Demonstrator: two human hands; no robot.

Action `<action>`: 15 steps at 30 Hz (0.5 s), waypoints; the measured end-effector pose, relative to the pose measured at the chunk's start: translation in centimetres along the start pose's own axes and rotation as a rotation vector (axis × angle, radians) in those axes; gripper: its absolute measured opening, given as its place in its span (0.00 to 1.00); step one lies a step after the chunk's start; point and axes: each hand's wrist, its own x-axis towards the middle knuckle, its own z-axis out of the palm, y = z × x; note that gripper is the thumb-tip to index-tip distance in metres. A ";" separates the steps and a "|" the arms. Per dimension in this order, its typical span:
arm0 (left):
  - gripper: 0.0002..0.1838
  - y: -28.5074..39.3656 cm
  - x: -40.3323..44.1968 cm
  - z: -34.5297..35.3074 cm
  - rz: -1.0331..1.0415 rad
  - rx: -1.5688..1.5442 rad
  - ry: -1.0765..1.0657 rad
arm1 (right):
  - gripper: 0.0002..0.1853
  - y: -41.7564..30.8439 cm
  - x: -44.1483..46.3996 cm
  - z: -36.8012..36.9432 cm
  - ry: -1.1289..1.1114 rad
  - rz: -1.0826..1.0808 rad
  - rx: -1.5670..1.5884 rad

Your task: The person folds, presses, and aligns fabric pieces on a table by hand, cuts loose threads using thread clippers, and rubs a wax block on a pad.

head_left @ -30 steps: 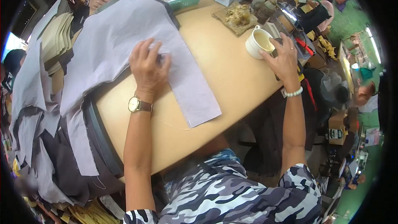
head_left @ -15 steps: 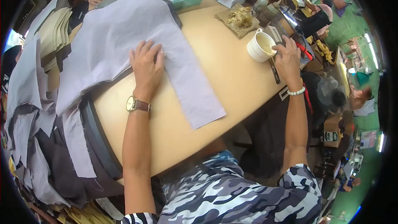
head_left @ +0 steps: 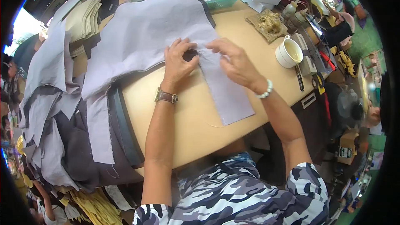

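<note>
The left hand's grip [head_left: 179, 64] curls loosely, thumb and forefinger apart, at the inner edge of the pale lavender-grey fabric panel [head_left: 141, 33]. The right hand's grip [head_left: 239, 64] is half spread over the panel's long strip, contact unclear. The panel lies on the smooth beige wooden desk [head_left: 200, 114], its strip ending short of the front edge; desk surface shows between panel and the round white cup [head_left: 287, 54] to its right. Far right of the panel, a brown cardboard box [head_left: 348, 140] bears a label [head_left: 345, 153] too small to read.

A camouflage shirt [head_left: 237, 191], brown-strapped watch [head_left: 166, 96] and pale beaded bracelet [head_left: 268, 89] are worn.
</note>
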 end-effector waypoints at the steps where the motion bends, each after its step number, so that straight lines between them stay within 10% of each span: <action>1: 0.16 0.0 0.0 0.1 -0.020 -0.023 0.020 | 0.23 0.6 0.2 1.3 0.011 0.057 0.066; 15: 0.07 -0.7 0.0 0.9 0.009 0.050 0.080 | 0.21 5.2 -1.4 5.7 0.127 -0.027 -0.165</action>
